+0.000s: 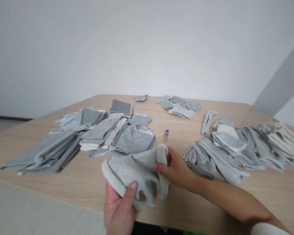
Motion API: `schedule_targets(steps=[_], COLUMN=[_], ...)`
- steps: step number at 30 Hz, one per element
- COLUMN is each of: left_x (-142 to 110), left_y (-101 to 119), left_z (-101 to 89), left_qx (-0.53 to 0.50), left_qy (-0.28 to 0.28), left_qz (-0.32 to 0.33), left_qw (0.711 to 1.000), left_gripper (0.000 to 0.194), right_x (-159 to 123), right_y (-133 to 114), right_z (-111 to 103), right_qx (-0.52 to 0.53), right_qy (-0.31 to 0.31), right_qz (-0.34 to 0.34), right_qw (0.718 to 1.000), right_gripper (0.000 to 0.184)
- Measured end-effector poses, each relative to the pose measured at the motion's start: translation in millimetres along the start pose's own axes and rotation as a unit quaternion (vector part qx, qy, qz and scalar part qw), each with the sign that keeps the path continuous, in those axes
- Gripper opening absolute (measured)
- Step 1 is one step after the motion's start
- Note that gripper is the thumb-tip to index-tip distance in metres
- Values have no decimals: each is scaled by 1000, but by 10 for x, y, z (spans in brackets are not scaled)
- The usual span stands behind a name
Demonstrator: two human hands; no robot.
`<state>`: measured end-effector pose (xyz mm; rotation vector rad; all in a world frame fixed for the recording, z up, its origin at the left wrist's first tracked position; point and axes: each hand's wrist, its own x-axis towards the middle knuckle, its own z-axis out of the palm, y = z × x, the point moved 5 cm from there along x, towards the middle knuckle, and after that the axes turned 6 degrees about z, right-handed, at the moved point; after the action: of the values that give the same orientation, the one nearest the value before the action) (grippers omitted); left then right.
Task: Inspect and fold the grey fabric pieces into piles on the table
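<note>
A light grey piece of knit fabric (134,166) with paler edges is stretched between my hands above the front of the table. My left hand (121,207) pinches its lower left edge, thumb on top and the fingers hidden beneath. At the right edge, my right hand (173,168) grips the pale border between thumb and fingers. The lower side of the cloth hangs in loose folds. Just beyond it, a pair of purple-handled thread snips (166,135) lies on the table.
The wooden table (152,114) carries grey fabric stacks: folded panels (46,151) at left, small cut pieces (134,138) at centre left, a pile (180,105) at the back and a wide heap (225,147) at right. A white wall (147,45) stands behind.
</note>
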<state>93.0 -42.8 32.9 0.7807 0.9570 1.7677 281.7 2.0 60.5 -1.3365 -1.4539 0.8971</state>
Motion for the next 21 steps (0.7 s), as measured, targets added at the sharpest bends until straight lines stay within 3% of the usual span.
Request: schedule_targets(steps=[3,6,9,12,15,19,21], left_x=[11,48,64,71,124,216,237], left_y=[-10,46,167,229,171,-11,-38], left_z=[-34,-90,-155,-190,-204,-227,-212], left_qx=[21,62,121,128,100,29,-15], left_qy=[-15,-9,43,88,96,96,80], left_qz=[18,62,127,147,107,-23,-50], left_qw=[999,996,984,977,985,995,995], left_gripper=[76,80,84,84,74,59,59], right_x=[51,108,150,174,175,129,106], right_y=[-38,-117,-170,-186,-185,-226,-241], right_z=[-61,-216,-376,-462,-452,-389,-350], right_qx=[-25,9,46,62,106,107,103], right_qy=[28,66,91,87,55,31,14], right_qz=[1,-6,5,18,27,6,-4], right_qw=[999,998,995,994,992,994,995], right_gripper=[8,6,4,9,15,19,20])
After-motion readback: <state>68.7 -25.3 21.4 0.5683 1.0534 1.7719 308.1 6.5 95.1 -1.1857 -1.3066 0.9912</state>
